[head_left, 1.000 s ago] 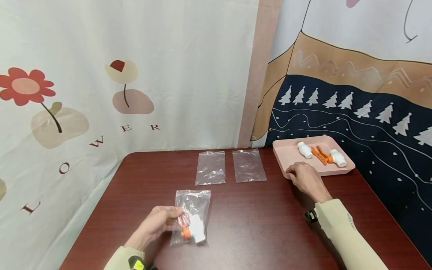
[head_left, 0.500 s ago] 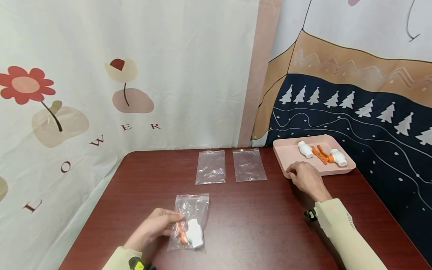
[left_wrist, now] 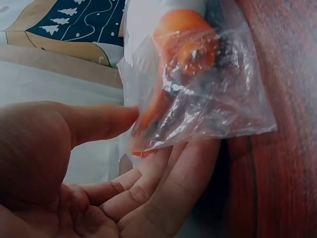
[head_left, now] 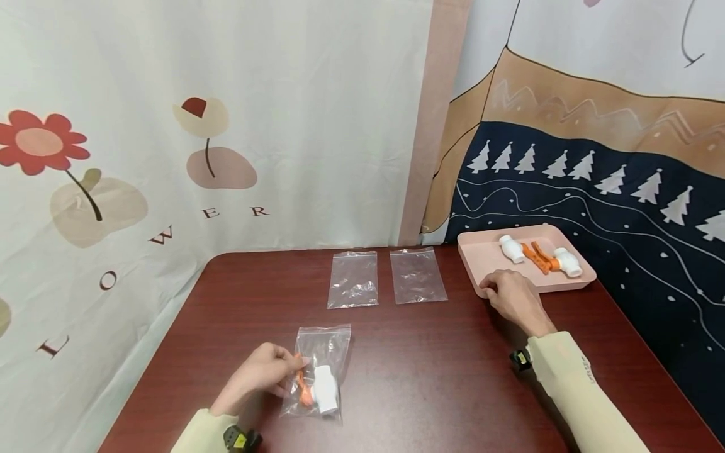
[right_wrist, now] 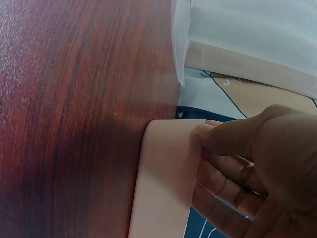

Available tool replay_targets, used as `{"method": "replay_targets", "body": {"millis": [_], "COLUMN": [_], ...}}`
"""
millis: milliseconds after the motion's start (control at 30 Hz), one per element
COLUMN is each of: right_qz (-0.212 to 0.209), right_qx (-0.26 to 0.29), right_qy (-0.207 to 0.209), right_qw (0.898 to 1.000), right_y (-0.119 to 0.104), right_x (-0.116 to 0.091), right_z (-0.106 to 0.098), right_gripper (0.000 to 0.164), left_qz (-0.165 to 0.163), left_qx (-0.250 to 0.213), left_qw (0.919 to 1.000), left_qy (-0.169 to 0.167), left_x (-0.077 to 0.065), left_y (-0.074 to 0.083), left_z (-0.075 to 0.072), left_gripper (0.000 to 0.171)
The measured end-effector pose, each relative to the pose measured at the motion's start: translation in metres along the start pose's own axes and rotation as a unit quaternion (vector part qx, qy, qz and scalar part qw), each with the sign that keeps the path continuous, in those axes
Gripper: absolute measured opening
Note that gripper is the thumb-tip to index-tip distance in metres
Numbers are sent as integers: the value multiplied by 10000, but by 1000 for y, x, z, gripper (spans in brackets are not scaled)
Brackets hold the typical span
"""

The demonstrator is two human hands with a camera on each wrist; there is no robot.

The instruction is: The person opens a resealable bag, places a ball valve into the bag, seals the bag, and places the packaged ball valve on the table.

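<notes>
Clear plastic bag point(head_left: 324, 346) with white-orange valve point(head_left: 325, 390) pinched in left hand point(head_left: 262, 370), right hand point(head_left: 514, 299) gripping pink tray point(head_left: 481, 253); likely setting-down step, next needs left's release.

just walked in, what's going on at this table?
A person's left hand pinches a clear zip bag with a white fitting, orange-handled, inside it. The right hand grips the rim of a pink tray, in which two similar fittings lie. Two more clear bags, with no fittings in them, lie flat near the table's far edge.
</notes>
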State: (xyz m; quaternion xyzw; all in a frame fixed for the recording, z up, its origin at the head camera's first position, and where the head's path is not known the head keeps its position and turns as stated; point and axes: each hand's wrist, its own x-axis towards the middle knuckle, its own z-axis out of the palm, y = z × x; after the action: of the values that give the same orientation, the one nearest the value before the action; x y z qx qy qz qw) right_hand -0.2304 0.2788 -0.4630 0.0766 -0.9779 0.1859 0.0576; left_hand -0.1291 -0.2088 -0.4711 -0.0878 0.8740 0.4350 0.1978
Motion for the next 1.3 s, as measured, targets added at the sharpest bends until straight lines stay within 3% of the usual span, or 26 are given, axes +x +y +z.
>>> {"method": "replay_targets", "body": {"millis": [267, 500, 667, 767, 1000, 1167, 1300], "right_qz": [18, 25, 37, 16, -60, -150, -179], "right_qx": [1, 26, 14, 46, 60, 29, 20], "right_qy": [-9, 23, 65, 76, 172, 248, 261], "right_qw": [10000, 10000, 10000, 10000, 9998, 9996, 9995], "right_y": [1, 3, 5, 5, 5, 4, 3], "right_x": [1, -1, -4, -6, -5, -4, -3], "right_z": [0, -1, -1, 0, 2, 3, 3], "right_gripper": [10, 10, 11, 11, 9, 9, 9], "left_qz": [-175, 70, 598, 947, 1611, 2068, 2507], "left_qx": [110, 701, 1297, 1386, 1446, 1843, 2293], "left_qw": [9996, 9947, 9847, 9800, 9726, 9594, 9399], "left_qy": [189, 746, 997, 1065, 853, 526, 330], "left_x": [0, 8, 21, 30, 56, 73, 89], "left_y": [5, 16, 33, 43, 63, 76, 86], "left_z": [-5, -12, -19, -20, -17, -15, -11], "left_gripper": [35, 35, 43, 48, 57, 63, 68]}}
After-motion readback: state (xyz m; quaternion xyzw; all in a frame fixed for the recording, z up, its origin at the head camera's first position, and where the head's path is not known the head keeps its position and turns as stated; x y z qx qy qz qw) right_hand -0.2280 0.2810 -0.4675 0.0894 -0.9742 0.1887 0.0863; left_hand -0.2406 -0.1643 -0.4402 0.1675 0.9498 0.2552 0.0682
